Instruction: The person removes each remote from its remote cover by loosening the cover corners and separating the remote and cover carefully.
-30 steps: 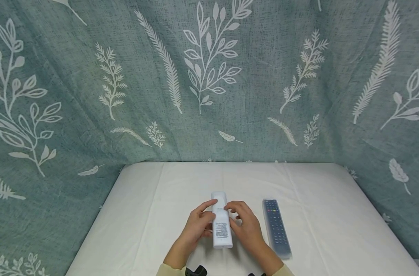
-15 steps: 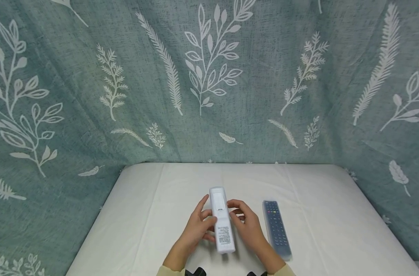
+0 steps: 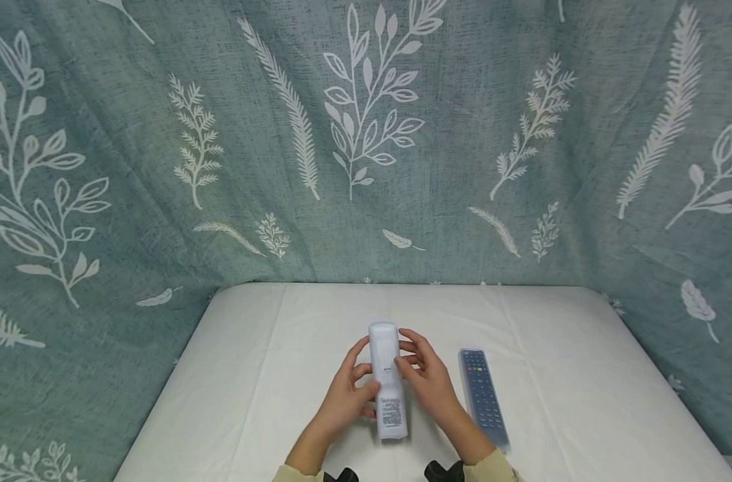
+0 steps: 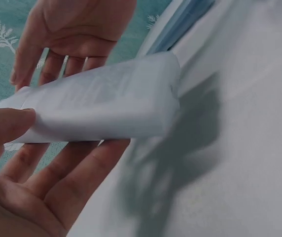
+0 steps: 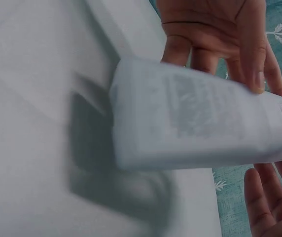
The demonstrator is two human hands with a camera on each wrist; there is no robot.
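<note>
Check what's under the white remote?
Beneath the white remote, held off the table by both hands, only its shadow on the white tablecloth. The remote's underside is hidden.

Matt white plastic remote (image 3: 387, 378), dark remote (image 3: 483, 396) in glossy clear sleeve, on smooth white cloth (image 3: 559, 375).

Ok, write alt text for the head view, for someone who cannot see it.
Two hands, left and right, hold a white remote back side up, just above a white table. A dark remote in a clear sleeve lies on the table to the right. Teal cloth with white leaf prints hangs behind.
</note>
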